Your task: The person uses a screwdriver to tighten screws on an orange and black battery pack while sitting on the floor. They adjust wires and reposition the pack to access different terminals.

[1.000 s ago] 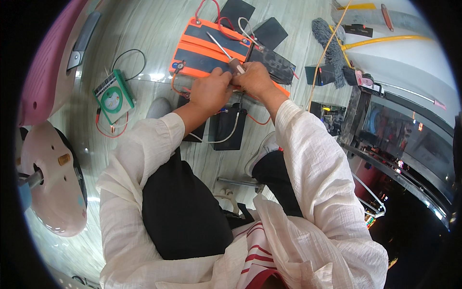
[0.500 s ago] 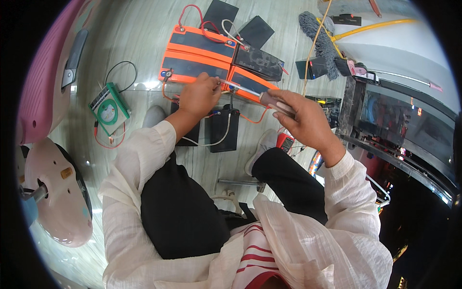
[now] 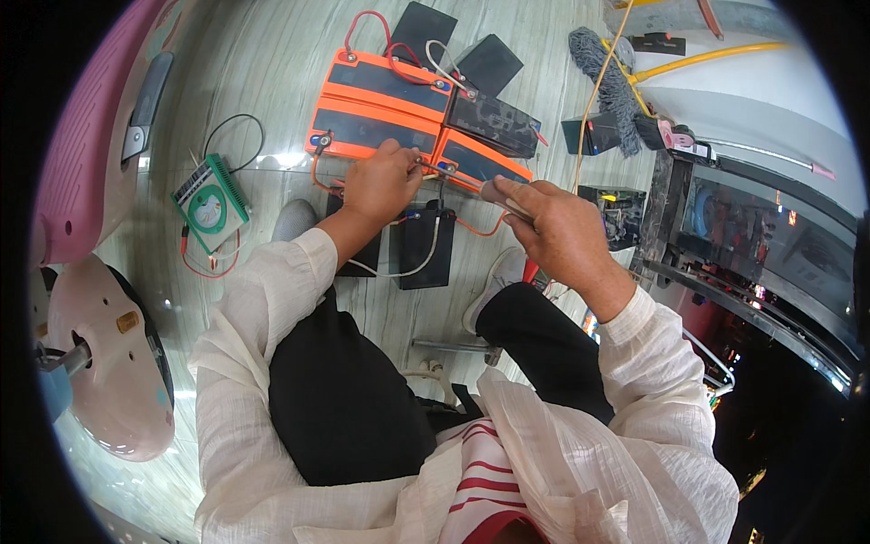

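Observation:
My right hand (image 3: 562,227) is closed on the grey handle of a screwdriver (image 3: 499,196), its shaft pointing left across the battery tops. My left hand (image 3: 385,186) pinches at the shaft's tip, by the near edge of an orange-and-dark battery (image 3: 372,134); what its fingers hold is too small to make out. Another orange battery (image 3: 480,161) lies under the shaft, to the right. Behind it sits a scuffed black battery (image 3: 494,122). Nearer me, a black battery (image 3: 424,254) with wires on top stands below the hands, and another is partly hidden by my left forearm.
A green-and-white device (image 3: 210,204) with leads lies on the floor to the left. Two dark blocks (image 3: 489,65) lie behind the batteries. A grey mop (image 3: 598,77), a dark glass-fronted cabinet (image 3: 770,236) and a small black box (image 3: 591,134) are at right. Pink scooter-like bodywork (image 3: 100,136) fills the left.
My right hand has moved slightly left and its fingers have shifted on the screwdriver handle, covering more of it. The left hand stays at the tip. The whole view has shifted slightly.

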The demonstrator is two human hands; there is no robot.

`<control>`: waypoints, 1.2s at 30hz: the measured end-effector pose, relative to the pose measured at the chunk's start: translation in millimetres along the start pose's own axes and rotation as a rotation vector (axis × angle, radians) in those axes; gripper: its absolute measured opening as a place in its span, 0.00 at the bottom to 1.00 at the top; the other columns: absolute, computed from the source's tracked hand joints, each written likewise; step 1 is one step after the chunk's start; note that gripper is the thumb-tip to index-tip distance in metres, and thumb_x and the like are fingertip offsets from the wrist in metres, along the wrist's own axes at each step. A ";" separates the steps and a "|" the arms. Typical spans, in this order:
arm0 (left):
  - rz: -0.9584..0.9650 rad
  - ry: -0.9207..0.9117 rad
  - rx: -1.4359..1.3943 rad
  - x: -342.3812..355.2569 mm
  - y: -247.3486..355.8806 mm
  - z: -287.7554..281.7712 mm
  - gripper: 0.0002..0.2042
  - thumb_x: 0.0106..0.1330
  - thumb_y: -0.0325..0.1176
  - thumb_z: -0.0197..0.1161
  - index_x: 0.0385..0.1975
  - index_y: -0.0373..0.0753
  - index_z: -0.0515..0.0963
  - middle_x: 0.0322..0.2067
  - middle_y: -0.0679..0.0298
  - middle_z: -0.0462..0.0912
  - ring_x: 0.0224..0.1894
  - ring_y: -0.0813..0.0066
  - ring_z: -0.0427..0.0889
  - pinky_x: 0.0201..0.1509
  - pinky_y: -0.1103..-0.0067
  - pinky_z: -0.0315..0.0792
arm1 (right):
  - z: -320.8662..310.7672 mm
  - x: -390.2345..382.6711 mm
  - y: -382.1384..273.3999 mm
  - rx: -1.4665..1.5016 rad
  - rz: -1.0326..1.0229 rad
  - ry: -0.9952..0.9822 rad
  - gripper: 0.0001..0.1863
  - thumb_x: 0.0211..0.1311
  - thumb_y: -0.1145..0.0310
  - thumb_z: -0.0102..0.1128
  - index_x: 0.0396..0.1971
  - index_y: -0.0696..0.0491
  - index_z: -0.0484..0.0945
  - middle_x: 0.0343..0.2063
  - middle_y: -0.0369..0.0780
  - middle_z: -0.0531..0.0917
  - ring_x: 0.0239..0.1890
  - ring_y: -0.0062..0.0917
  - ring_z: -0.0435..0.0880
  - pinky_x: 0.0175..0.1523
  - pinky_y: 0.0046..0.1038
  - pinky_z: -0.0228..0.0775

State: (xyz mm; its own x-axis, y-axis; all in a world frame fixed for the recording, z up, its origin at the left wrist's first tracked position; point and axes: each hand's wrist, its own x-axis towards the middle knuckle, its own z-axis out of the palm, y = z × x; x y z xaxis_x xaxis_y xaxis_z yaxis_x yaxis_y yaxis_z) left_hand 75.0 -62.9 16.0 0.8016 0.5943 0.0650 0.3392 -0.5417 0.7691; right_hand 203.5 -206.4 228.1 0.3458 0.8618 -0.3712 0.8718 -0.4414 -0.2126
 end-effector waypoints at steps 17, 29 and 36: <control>-0.012 -0.034 0.005 0.7 -0.2 -0.7 0.09 0.64 0.39 0.63 0.36 0.42 0.84 0.33 0.62 0.78 0.32 0.56 0.84 0.37 0.63 0.79 | 3.1 4.7 -2.8 -0.050 0.031 -0.027 0.24 0.58 0.70 0.65 0.56 0.47 0.78 0.40 0.42 0.85 0.38 0.41 0.84 0.40 0.38 0.77; 0.001 -0.041 0.014 1.2 -0.1 -1.9 0.08 0.63 0.38 0.63 0.36 0.42 0.83 0.33 0.61 0.78 0.31 0.55 0.84 0.37 0.63 0.79 | -0.1 8.0 -6.8 -0.055 0.009 -0.015 0.23 0.58 0.71 0.64 0.55 0.48 0.79 0.37 0.43 0.84 0.36 0.43 0.84 0.38 0.40 0.76; -0.002 -0.034 -0.015 0.2 -0.1 -1.5 0.08 0.63 0.38 0.63 0.36 0.42 0.83 0.34 0.61 0.78 0.31 0.54 0.83 0.37 0.62 0.79 | -18.5 21.1 -24.0 -0.272 -0.159 -0.010 0.22 0.53 0.74 0.63 0.51 0.48 0.80 0.31 0.38 0.77 0.37 0.38 0.81 0.37 0.38 0.76</control>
State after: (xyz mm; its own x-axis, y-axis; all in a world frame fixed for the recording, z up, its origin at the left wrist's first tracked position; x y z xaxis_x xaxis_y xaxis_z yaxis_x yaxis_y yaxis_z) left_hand 74.3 -61.8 16.9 0.8175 0.5744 0.0418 0.3336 -0.5315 0.7786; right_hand 196.3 -173.1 242.1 0.1951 0.9117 -0.3616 0.9760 -0.2167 -0.0199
